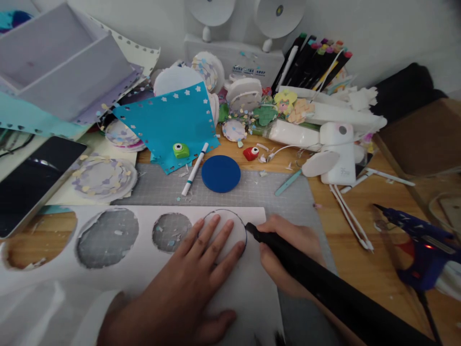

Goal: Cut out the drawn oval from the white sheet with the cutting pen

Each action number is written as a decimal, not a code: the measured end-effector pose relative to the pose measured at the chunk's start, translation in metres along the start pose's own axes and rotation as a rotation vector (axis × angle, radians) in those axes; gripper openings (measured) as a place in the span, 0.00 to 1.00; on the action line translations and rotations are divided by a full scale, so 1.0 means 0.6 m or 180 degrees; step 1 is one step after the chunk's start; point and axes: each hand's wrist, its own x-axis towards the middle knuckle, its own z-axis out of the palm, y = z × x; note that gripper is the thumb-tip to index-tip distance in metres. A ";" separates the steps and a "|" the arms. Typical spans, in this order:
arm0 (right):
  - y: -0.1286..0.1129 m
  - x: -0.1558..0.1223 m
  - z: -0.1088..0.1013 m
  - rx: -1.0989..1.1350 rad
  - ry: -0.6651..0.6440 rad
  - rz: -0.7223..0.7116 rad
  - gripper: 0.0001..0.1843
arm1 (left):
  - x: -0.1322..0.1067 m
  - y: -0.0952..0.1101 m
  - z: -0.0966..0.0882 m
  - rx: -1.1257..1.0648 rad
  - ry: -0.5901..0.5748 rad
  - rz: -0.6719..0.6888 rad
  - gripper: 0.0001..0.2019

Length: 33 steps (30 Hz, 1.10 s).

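My left hand [196, 274] lies flat with fingers spread on a round disc [230, 230] that sits on a white sheet of paper [144, 274]. A dark line runs round the disc's edge. My right hand [288, 250] grips a long black marker [324, 283], its tip touching the paper at the disc's right edge. The sheet has several torn round holes [107, 238] to the left of the disc.
A grey cutting mat [252, 192] lies under the paper with a blue disc [221, 173], a white pen [194, 169] and a teal punched sheet [169, 125]. A blue glue gun [421, 245] lies at right, a tablet [32, 182] at left, markers [313, 62] behind.
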 end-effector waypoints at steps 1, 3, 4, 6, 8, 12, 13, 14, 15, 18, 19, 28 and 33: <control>-0.001 0.000 -0.001 -0.0001 0.0035 -0.0014 0.08 | 0.000 0.000 0.000 -0.0010 -0.0017 -0.0001 0.45; -0.002 0.000 -0.003 0.0036 0.0068 -0.0038 0.08 | 0.002 0.000 -0.002 -0.0033 -0.0034 -0.0008 0.45; -0.001 -0.001 -0.005 0.0080 0.0079 -0.0029 0.09 | 0.003 0.000 -0.003 -0.0047 -0.0038 -0.0010 0.45; 0.002 -0.001 -0.010 0.0246 0.0109 0.0060 0.09 | 0.003 -0.001 -0.005 -0.0080 -0.0044 -0.0002 0.44; 0.009 -0.001 -0.013 0.0510 0.0200 0.0276 0.09 | 0.001 -0.002 -0.007 -0.0098 -0.0036 0.0028 0.42; 0.022 0.008 -0.008 0.1222 0.0919 0.0789 0.08 | -0.007 -0.003 -0.007 -0.0117 0.0186 0.0033 0.34; 0.024 0.012 -0.005 0.1413 0.1043 0.0876 0.07 | -0.008 -0.005 -0.007 -0.0123 0.0288 -0.0036 0.32; 0.024 0.016 -0.002 0.1584 0.1097 0.0942 0.07 | -0.008 -0.007 -0.008 -0.0116 0.0395 -0.0151 0.30; 0.023 0.021 0.000 0.1705 0.1111 0.0994 0.07 | -0.007 -0.010 -0.011 -0.0099 0.0491 -0.0321 0.29; 0.010 0.040 0.002 0.1710 0.1175 0.1072 0.07 | 0.006 -0.025 -0.027 -0.0065 0.0554 -0.0914 0.29; 0.003 0.047 0.002 0.1662 0.1213 0.1076 0.08 | 0.013 -0.030 -0.035 -0.0117 0.0479 -0.1026 0.29; -0.048 0.093 0.040 0.2261 0.1677 0.0893 0.07 | 0.062 -0.075 -0.091 -0.0576 0.0040 -0.1246 0.35; -0.053 0.076 0.055 0.1611 0.1529 0.0925 0.06 | 0.065 -0.084 -0.105 -0.0997 -0.0141 -0.1388 0.20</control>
